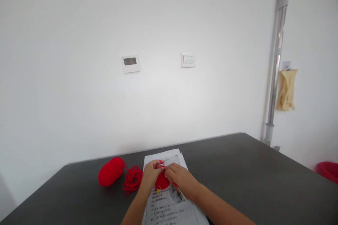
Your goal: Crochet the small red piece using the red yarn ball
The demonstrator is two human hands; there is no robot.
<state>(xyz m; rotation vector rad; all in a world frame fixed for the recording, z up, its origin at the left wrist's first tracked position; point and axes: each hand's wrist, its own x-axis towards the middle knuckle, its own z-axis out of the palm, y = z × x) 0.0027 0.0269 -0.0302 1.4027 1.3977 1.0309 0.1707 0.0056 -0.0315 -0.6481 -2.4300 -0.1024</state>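
Note:
My left hand and my right hand meet over a small red crocheted piece, both with fingers closed on it. A strand of red yarn loops over my left fingers. My right hand also holds a thin crochet hook whose end sticks out toward me. A small yellow marker hangs at the piece's lower edge. The piece lies above printed paper sheets on the dark table. A red yarn ball lies to the left, with a loose tangle of red yarn between it and my left hand.
A white wall stands behind the table, with a small display panel and a light switch. A metal pole rises at the right, with pale rubber gloves hanging beside it. A red bin sits at the far right.

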